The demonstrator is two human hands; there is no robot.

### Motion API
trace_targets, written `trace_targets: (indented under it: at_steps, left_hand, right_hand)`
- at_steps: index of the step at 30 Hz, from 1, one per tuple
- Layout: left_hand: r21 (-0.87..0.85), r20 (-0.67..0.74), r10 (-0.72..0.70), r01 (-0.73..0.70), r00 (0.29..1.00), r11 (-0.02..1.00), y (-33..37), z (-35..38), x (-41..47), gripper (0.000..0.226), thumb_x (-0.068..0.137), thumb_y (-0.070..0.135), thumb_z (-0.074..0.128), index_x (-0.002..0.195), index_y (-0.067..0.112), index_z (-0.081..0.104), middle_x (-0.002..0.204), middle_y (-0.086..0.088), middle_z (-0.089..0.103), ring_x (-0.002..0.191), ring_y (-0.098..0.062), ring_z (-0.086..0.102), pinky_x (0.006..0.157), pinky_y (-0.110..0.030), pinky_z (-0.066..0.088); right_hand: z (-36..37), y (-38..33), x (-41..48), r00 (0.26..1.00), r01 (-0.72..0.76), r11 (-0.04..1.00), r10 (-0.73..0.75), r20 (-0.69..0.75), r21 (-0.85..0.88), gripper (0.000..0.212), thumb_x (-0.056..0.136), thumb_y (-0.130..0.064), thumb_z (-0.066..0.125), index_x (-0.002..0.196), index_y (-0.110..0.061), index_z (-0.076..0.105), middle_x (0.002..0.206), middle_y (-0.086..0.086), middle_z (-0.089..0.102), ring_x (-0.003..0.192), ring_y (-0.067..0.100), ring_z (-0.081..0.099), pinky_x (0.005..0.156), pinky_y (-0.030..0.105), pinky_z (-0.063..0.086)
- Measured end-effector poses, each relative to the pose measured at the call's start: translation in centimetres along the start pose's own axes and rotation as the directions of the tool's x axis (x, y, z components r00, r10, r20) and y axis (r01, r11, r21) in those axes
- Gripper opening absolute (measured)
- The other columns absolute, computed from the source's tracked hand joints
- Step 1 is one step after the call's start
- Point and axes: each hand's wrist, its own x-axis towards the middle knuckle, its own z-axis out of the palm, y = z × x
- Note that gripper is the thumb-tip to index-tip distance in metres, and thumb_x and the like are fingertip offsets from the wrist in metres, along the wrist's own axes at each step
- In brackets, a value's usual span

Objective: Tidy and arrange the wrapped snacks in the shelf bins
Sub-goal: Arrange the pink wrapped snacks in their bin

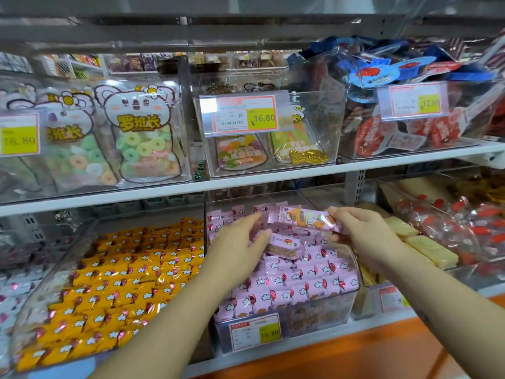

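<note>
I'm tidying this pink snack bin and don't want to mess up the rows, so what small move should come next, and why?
Probably lower the pink pack in your right hand into the pink bin, lined up with the rows. It is held above the bin, while your left hand is at another loose pack lying crosswise on top, which would come next.

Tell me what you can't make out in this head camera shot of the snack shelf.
All in the head view:
- Small print on the price label of the pink snack bin: blurred; only 16.80 reads.
- The far-left yellow price tag: cut by the frame edge.
- The lower-right price label: partly behind the right forearm.
- Whether the left hand touches the wafer pack: its back hides the fingertips.
</note>
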Motion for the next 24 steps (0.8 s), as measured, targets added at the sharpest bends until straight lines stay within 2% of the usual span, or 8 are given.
trace_targets:
  at_steps: [2, 5, 8, 11, 14, 18, 21, 24]
  left_hand:
    - [-0.122, -0.006, -0.044, 0.043, 0.999, 0.992, 0.7, -0.1, 0.8, 0.056, 0.094, 0.048, 0.047, 0.144, 0.024, 0.037, 0.141, 0.004, 0.048, 0.126, -0.014, 0.047, 0.104, -0.029, 0.037]
    - [-0.285, 0.006, -0.102, 0.099, 0.995, 0.953, 1.4, -0.2, 2.2, 0.054, 0.09, 0.044, 0.057, 0.138, 0.022, 0.044, 0.133, 0.004, 0.055, 0.115, -0.012, 0.054, 0.093, -0.025, 0.042]
    - [-0.282, -0.011, -0.124, 0.116, 0.992, 0.952, 1.1, -0.4, 3.6, 0.043, 0.087, 0.039, 0.063, 0.125, 0.024, 0.048, 0.105, 0.01, 0.059, 0.09, -0.008, 0.059, 0.064, -0.011, 0.044]
    - [-0.201, -0.005, -0.125, 0.121, 0.992, 0.972, 0.6, -0.5, 4.8, 0.046, 0.088, 0.038, 0.062, 0.13, 0.029, 0.043, 0.104, 0.01, 0.048, 0.077, -0.006, 0.051, 0.047, -0.006, 0.038]
    - [-0.111, 0.03, -0.102, 0.104, 0.994, 0.988, 0.3, 0.1, 6.4, 0.043, 0.088, 0.036, 0.064, 0.128, 0.027, 0.05, 0.108, 0.01, 0.047, 0.093, -0.009, 0.048, 0.066, -0.015, 0.036]
    - [0.007, 0.087, -0.131, 0.131, 0.988, 0.991, -0.5, 1.8, 9.5, 0.037, 0.088, 0.028, 0.064, 0.124, 0.027, 0.057, 0.12, 0.008, 0.062, 0.099, -0.012, 0.059, 0.078, -0.019, 0.045]
    - [0.046, 0.117, -0.143, 0.139, 0.983, 0.989, -1.3, 2.8, 11.6, 0.037, 0.092, 0.023, 0.059, 0.128, 0.025, 0.055, 0.119, 0.011, 0.06, 0.096, -0.008, 0.056, 0.067, -0.008, 0.039]
    - [0.076, 0.127, -0.133, 0.124, 0.983, 0.989, -2.0, 3.8, 13.0, 0.037, 0.093, 0.018, 0.057, 0.129, 0.019, 0.056, 0.127, 0.003, 0.06, 0.112, -0.015, 0.057, 0.085, -0.017, 0.04]
  right_hand:
    - [0.2, -0.1, -0.1, 0.998, 0.001, 1.0, 0.001, 0.067, -0.027, 0.021, 0.095, -0.023, 0.051, 0.092, -0.013, 0.069, 0.073, -0.001, 0.066, 0.057, 0.01, 0.061, 0.048, 0.017, 0.047]
    - [0.2, 0.4, 0.8, 0.993, 0.045, 0.993, -0.033, 0.115, -0.111, 0.023, 0.097, -0.022, 0.047, 0.095, -0.022, 0.069, 0.09, -0.002, 0.071, 0.078, 0.007, 0.068, 0.067, 0.024, 0.055]
    - [0.3, 0.9, 1.7, 0.987, 0.091, 0.979, -0.065, 0.144, -0.185, 0.017, 0.094, -0.032, 0.052, 0.101, -0.027, 0.066, 0.091, -0.003, 0.07, 0.085, 0.013, 0.064, 0.08, 0.036, 0.053]
    - [0.3, 1.2, 3.0, 0.982, 0.166, 0.946, -0.132, 0.137, -0.279, 0.026, 0.087, -0.038, 0.061, 0.108, -0.023, 0.063, 0.093, -0.005, 0.069, 0.087, 0.013, 0.064, 0.086, 0.036, 0.051]
    - [0.2, 1.1, 4.7, 0.975, 0.197, 0.924, -0.149, 0.165, -0.327, 0.04, 0.076, -0.041, 0.073, 0.106, -0.017, 0.062, 0.096, -0.003, 0.068, 0.09, 0.015, 0.064, 0.086, 0.031, 0.051]
    - [0.6, 1.8, 7.3, 0.96, 0.274, 0.933, -0.278, 0.014, -0.231, 0.02, 0.077, -0.009, 0.074, 0.082, -0.022, 0.06, 0.076, -0.006, 0.062, 0.074, 0.009, 0.057, 0.063, 0.007, 0.043]
    - [0.8, 2.6, 9.9, 0.908, 0.278, 0.87, -0.376, -0.185, -0.407, 0.02, 0.076, -0.013, 0.075, 0.09, -0.009, 0.061, 0.079, 0.0, 0.06, 0.075, 0.012, 0.056, 0.066, 0.015, 0.042]
    - [1.4, 2.8, 11.5, 0.847, 0.338, 0.769, -0.5, -0.181, -0.543, 0.022, 0.075, -0.011, 0.073, 0.094, -0.01, 0.06, 0.082, -0.008, 0.051, 0.075, 0.006, 0.048, 0.071, 0.015, 0.035]
